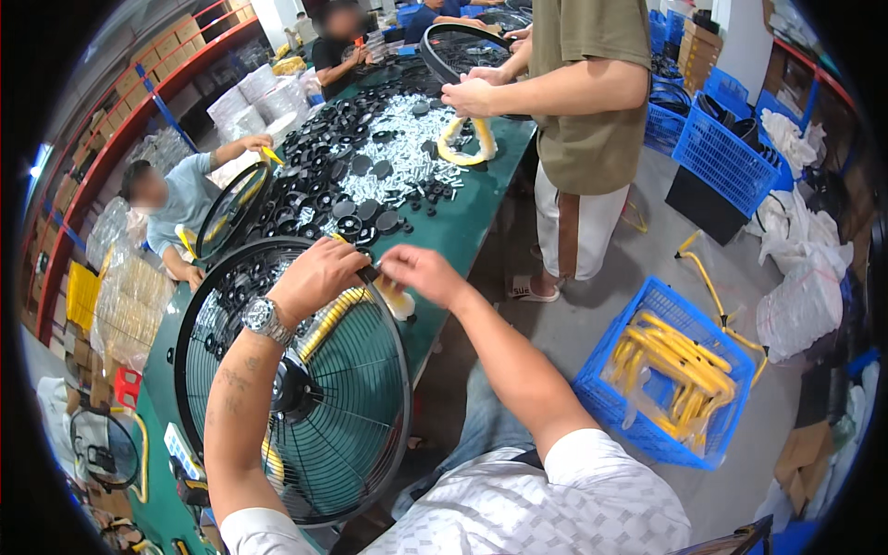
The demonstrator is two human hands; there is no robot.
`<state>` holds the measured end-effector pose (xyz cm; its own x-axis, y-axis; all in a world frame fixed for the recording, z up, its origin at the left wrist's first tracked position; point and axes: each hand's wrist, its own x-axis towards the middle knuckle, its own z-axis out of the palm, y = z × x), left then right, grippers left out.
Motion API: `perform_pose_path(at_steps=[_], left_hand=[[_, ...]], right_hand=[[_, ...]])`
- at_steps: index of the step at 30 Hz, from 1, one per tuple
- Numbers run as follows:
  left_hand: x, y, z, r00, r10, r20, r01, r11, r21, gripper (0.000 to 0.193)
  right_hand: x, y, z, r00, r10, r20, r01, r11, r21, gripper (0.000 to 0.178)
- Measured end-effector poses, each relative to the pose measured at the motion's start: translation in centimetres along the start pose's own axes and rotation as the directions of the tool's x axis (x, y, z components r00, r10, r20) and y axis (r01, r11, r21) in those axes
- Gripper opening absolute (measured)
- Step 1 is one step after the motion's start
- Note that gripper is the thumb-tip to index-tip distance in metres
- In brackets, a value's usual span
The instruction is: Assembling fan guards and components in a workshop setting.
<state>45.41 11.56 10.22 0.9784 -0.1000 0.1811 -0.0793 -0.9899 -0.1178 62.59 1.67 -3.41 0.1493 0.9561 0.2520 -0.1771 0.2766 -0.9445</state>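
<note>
Fan guard: the round black wire guard [356, 407] stands at a tilt in the lower left-centre of the frame, its dark hub [294, 388] partly behind the left forearm.
Left hand: the left hand [326, 270] lies over the guard's upper rim, fingers bent; whether its grip is tight I cannot tell. A silver watch [265, 319] circles the wrist.
Right hand: the right hand [424, 276] is just beside it, fingers curled toward the rim, its grip narrow; what it pinches, if anything, is too small to tell.
Behind the wires: a yellow tube [333, 324] shows beyond the guard.
Green desk: the desk [507, 162] carries black round parts [324, 199] and silver screws [407, 139], upper centre.
Blue basket: at lower right, the basket [638, 437] holds bent yellow tubes [680, 365].
Co-workers: at top right of centre, a person in an olive shirt [592, 120] holds a black ring [432, 57].
</note>
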Motion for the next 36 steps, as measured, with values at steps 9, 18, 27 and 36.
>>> perform_pose_path(at_steps=[9,18,27,36], left_hand=[[-0.5,-0.4,0.5,0.999,-0.048,0.0,0.048,0.999,-0.025,0.023],[-1.7,-2.6,0.8,0.991,-0.113,-0.079,0.103,0.988,-0.119,0.026],[-2.7,-5.0,0.4,0.986,-0.111,-0.127,0.092,0.985,-0.148,0.023],[-2.6,-5.7,0.7,0.982,-0.115,-0.153,0.099,0.989,-0.11,0.022]], right_hand=[[5.2,2.1,2.6,0.902,-0.41,0.133,0.43,0.84,-0.33,0.047],[4.9,2.6,3.4,0.899,-0.437,-0.03,0.345,0.749,-0.565,0.014],[4.9,2.3,3.9,0.911,-0.41,-0.051,0.304,0.749,-0.589,0.013],[4.9,2.9,4.2,0.876,-0.48,-0.05,0.334,0.678,-0.654,0.018]])
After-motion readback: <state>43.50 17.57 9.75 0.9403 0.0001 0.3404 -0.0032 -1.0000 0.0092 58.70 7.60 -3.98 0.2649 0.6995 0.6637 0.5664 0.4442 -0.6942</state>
